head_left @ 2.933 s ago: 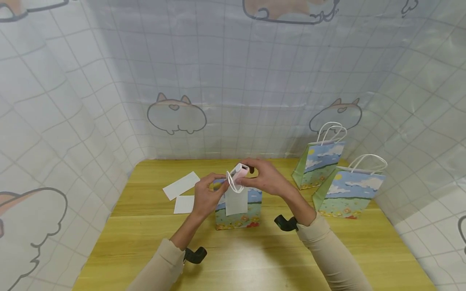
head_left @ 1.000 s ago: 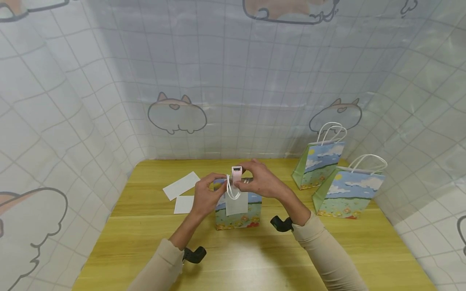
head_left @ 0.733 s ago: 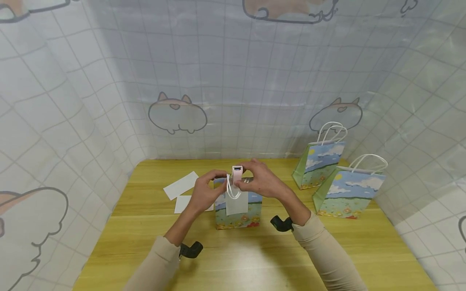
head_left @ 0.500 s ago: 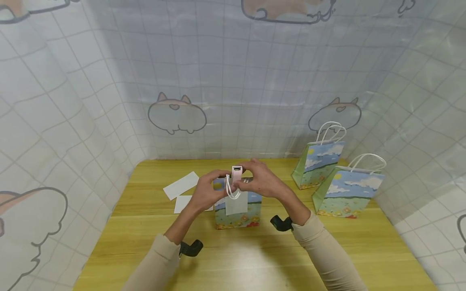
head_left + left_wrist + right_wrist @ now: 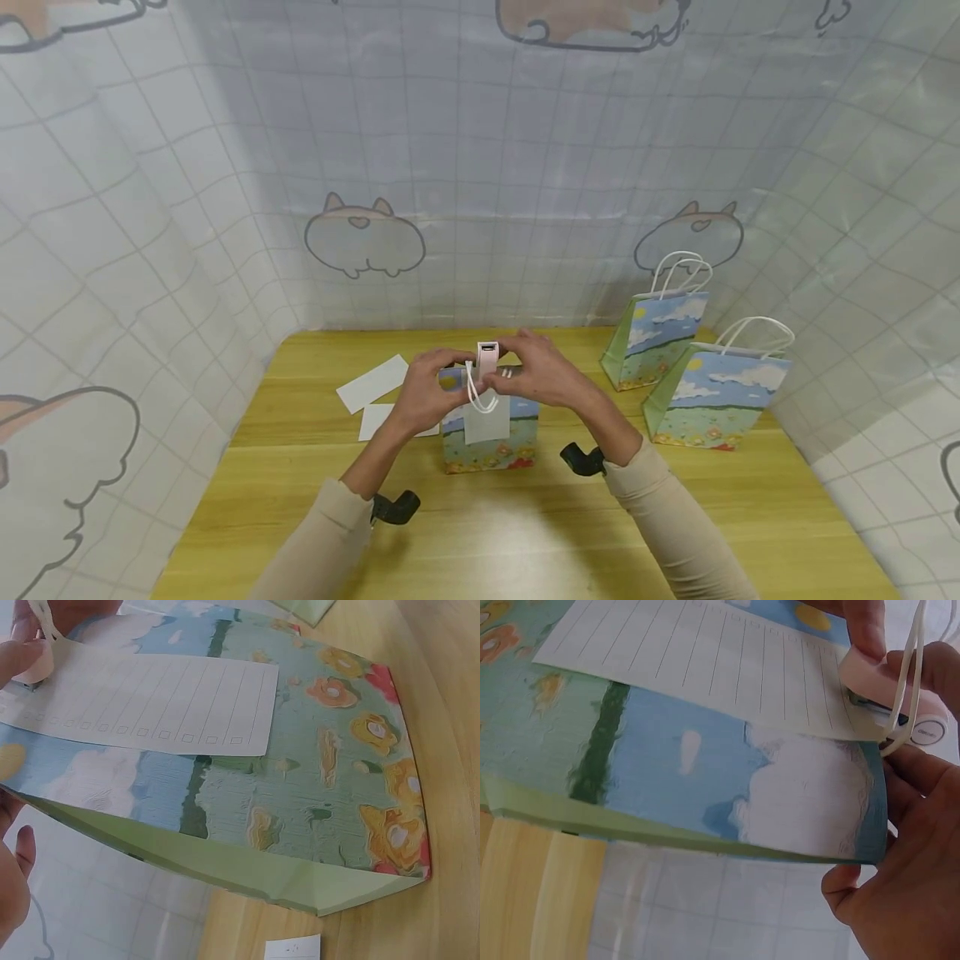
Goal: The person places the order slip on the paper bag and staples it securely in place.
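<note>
A small pink-and-white stapler (image 5: pixel 487 360) sits over the top edge of the middle paper gift bag (image 5: pixel 491 458), upright between both hands. A lined white paper slip (image 5: pixel 487 422) with a column of small boxes lies against the bag's front, its upper end under the stapler (image 5: pixel 870 679). My right hand (image 5: pixel 546 372) grips the stapler, thumb in front and fingers behind. The left hand (image 5: pixel 426 396) has its thumb against the stapler's front and its fingers behind the bag. White cord handles (image 5: pixel 482 402) hang over the slip, beside the stapler.
Two more gift bags with the same flower-and-sky print, a rear one (image 5: pixel 658 333) and a nearer one (image 5: pixel 720 396), stand upright at the right. Two white paper slips, a far one (image 5: pixel 372 382) and a near one (image 5: pixel 377 421), lie left on the wooden table (image 5: pixel 480 533).
The stapler has turned from tilted to upright over the bag's edge. My left hand has shifted from the bag's edge, its thumb now on the stapler; the right hand keeps its grip.
</note>
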Available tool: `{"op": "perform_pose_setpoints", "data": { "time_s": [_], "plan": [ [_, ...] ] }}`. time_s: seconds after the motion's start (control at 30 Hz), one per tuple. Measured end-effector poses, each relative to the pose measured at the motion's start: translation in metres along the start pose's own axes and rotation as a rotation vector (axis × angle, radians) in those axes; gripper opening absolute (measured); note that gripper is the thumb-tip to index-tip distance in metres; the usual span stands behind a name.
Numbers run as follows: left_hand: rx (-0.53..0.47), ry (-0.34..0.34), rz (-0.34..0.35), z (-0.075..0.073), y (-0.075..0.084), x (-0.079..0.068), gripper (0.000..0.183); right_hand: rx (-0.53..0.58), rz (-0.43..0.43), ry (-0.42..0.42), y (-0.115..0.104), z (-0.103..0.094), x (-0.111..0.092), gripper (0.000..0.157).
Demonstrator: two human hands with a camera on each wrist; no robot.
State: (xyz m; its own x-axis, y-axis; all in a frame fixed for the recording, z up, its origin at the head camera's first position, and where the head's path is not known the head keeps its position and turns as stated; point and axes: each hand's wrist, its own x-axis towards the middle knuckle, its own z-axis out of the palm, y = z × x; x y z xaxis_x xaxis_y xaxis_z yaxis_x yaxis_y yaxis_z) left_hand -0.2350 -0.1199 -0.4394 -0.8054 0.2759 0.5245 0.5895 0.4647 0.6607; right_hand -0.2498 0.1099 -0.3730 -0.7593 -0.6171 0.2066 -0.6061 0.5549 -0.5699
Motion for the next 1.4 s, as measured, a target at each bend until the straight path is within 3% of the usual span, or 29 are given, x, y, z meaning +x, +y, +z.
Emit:
{"op": "perform_pose_setpoints", "data": {
  "time_s": [0.27, 0.8, 1.17, 1.4],
  "plan": [
    [-0.005, -0.006, 0.014, 0.0, 0.0, 0.0, 0.04, -0.023, -0.003, -0.021, 0.004, 0.002, -0.004, 0.037],
    [-0.021, -0.001, 0.067, 0.0, -0.004, 0.0, 0.038, 0.055, -0.057, 0.009, 0.011, 0.007, -0.005, 0.033],
    [-0.088, -0.001, 0.047, 0.001, -0.006, -0.001, 0.038, 0.056, -0.046, 0.018, 0.013, 0.009, -0.004, 0.031],
    [-0.174, -0.032, -0.023, 0.004, -0.005, -0.004, 0.04, 0.08, -0.037, 0.023, 0.014, 0.01, -0.005, 0.027]
  ]
}}
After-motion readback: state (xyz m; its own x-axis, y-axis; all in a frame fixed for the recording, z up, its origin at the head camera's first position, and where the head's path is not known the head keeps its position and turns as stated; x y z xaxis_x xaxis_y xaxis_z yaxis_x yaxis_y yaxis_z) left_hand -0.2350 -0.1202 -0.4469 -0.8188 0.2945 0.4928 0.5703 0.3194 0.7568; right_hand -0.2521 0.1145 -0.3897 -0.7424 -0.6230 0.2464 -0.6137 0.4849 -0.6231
